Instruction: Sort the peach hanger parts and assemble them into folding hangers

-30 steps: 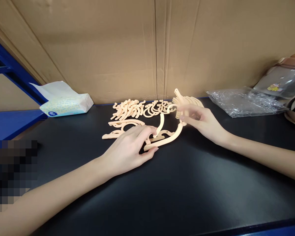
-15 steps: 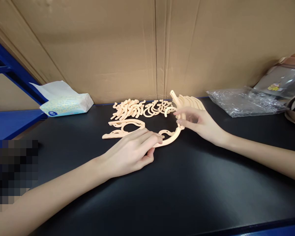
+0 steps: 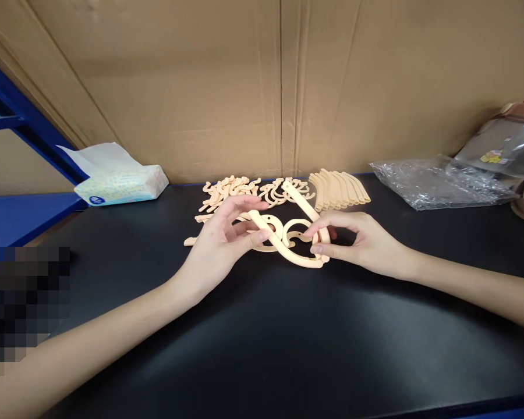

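Observation:
In the head view a peach plastic folding hanger (image 3: 290, 254) is held over the table, its two curved arms swung apart and a hook rounding between them. My right hand (image 3: 353, 237) pinches it near the joint between thumb and fingers. My left hand (image 3: 227, 241) has its thumb against the free end of the lower arm, with the fingers curled behind it. Beneath and behind lie more hanger parts (image 3: 268, 221), partly covered by my left hand. A loose pile of small hook pieces (image 3: 231, 192) and a row of curved arm pieces (image 3: 340, 189) lie farther back.
A tissue pack (image 3: 122, 183) stands at the back left. Crumpled clear plastic bag (image 3: 436, 183) and a transparent bottle (image 3: 502, 142) are at the back right. Cardboard (image 3: 201, 87) walls off the rear of the black table (image 3: 288, 349).
The hanger has turned and tilted, its lower arm now slanting up to the left. My left hand has rolled over and raised its fingers; my right hand has come slightly nearer.

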`<state>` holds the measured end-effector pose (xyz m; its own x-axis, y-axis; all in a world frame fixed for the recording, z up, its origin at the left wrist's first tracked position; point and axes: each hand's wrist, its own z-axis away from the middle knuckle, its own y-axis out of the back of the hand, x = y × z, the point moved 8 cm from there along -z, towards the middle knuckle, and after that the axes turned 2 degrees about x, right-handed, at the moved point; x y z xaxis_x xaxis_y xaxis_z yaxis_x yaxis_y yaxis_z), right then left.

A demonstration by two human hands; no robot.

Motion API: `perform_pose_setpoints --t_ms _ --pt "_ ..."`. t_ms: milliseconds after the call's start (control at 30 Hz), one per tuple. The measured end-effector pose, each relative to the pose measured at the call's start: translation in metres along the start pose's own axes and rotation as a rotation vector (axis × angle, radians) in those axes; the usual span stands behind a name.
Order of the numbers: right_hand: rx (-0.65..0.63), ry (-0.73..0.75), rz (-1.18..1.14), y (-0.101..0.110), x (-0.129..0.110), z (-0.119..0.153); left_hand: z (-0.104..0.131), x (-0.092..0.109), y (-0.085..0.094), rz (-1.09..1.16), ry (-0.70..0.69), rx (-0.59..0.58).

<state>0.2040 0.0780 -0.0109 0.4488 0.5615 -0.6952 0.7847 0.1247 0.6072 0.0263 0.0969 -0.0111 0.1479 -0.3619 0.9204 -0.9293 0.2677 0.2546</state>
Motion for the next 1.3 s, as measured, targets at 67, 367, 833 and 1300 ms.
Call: perform_pose_setpoints --t_ms 67,367,833,1300 --pt "-0.027 -0.038 -0.073 -0.004 -0.001 0.003 0.002 -0.003 -0.006 0.087 0.097 -0.042" --pt "-0.116 0.141 -0.074 -0.019 -0.021 0.01 0.021 0.014 -0.03 0.043 0.111 -0.174" --pt "0.062 0.149 0.397 -0.003 -0.007 0.005 0.009 -0.009 -0.005 -0.289 0.144 -0.067" --pt "0.046 0.14 0.679 -0.006 0.0 0.002 0.003 0.011 0.002 -0.994 -0.223 0.004"
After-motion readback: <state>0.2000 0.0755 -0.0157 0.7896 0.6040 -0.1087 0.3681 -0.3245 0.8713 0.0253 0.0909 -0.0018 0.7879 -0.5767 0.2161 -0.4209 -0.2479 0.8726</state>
